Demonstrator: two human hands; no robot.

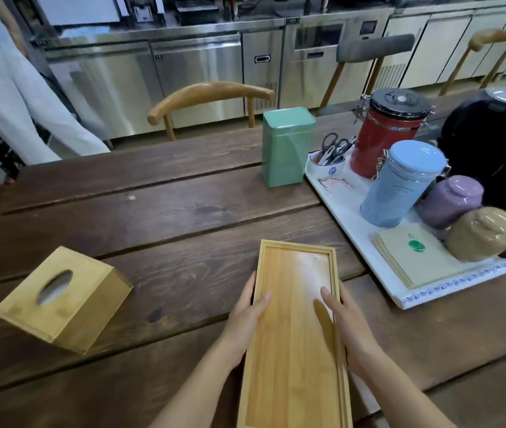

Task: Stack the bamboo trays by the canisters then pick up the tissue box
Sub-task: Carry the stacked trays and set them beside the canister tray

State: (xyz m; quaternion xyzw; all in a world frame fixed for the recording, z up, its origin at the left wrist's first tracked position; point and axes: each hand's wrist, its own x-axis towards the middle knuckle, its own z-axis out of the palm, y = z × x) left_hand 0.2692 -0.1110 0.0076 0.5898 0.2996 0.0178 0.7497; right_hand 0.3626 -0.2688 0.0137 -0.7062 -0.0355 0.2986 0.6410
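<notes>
Fingers of the left hand point(247, 316) and right hand point(349, 327) clasp the two long edges of the bamboo tray point(294, 335), thumbs laid over the rims onto its floor, at the near middle of the tabletop point(152, 211); whether it rests there or is lifted cannot be told. Risk, as judged: with the hold near mid-length, the tray could tip, or its far end could knock the white platter point(353, 217) carrying the blue canister point(399, 186) and red canister point(387, 134). Long axis runs away from the person, far end aimed at the green tin point(285, 146); tissue box point(63, 299) lies well apart to the left.
</notes>
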